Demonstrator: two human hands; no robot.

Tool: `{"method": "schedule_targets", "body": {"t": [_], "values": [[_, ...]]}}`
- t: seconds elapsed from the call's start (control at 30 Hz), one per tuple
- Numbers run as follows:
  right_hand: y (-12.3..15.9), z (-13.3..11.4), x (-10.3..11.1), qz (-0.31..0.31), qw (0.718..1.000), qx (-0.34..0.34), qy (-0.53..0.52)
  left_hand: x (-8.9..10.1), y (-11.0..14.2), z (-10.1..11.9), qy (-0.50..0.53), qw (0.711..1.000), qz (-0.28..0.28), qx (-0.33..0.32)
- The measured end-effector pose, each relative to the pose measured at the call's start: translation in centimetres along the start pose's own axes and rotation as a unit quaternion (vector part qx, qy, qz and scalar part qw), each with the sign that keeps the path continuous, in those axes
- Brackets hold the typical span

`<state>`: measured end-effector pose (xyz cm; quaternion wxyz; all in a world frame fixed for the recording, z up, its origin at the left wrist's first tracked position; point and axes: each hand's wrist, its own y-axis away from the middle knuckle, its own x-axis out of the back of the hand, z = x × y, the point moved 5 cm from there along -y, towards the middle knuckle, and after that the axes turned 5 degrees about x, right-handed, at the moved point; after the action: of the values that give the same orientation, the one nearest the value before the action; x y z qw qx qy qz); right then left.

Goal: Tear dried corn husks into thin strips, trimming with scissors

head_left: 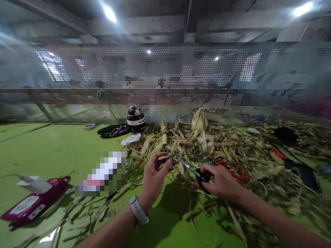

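In the head view, my right hand (219, 181) is closed around the black handles of a pair of scissors (188, 166), its metal blades pointing left toward my other hand. My left hand (155, 172), with a grey watch on the wrist, pinches a pale green plant stalk (169, 154) beside the blade tips. Whether the blades touch the stalk I cannot tell. Behind and around both hands spreads a heap of dried husks and leaves (230, 137). Red-handled scissors (239, 172) lie in the heap just beyond my right hand.
A purple power strip (38, 203) with a white plug sits at the left on the green table (46, 151). Farther back stand a black-and-white bottle (136, 120), a black flat item (113, 131) and a roll of tape (89, 126). A perforated metal screen (160, 79) closes the far edge.
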<state>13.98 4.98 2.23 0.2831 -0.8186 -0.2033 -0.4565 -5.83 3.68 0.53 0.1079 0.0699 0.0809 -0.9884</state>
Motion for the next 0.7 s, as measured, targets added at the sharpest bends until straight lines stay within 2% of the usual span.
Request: {"method": "schedule_targets", "body": {"t": [0.23, 0.33, 0.5, 0.7], "values": [[0.2, 0.3, -0.2, 0.033, 0.998, 0.011, 0.044, -0.4, 0.3, -0.3, 0.049, 0.998, -0.009, 0.038], [0.4, 0.2, -0.3, 0.045, 0.994, 0.028, 0.099, -0.6, 0.4, -0.4, 0.061, 0.997, -0.021, 0.051], [0.5, 0.3, -0.3, 0.067, 0.979, 0.052, 0.188, -0.9, 0.8, -0.3, 0.065, 0.996, -0.029, 0.060], [0.6, 0.5, -0.2, 0.086, 0.970, 0.077, 0.216, -1.3, 1.0, -0.1, 0.045, 0.995, -0.054, 0.072]]}}
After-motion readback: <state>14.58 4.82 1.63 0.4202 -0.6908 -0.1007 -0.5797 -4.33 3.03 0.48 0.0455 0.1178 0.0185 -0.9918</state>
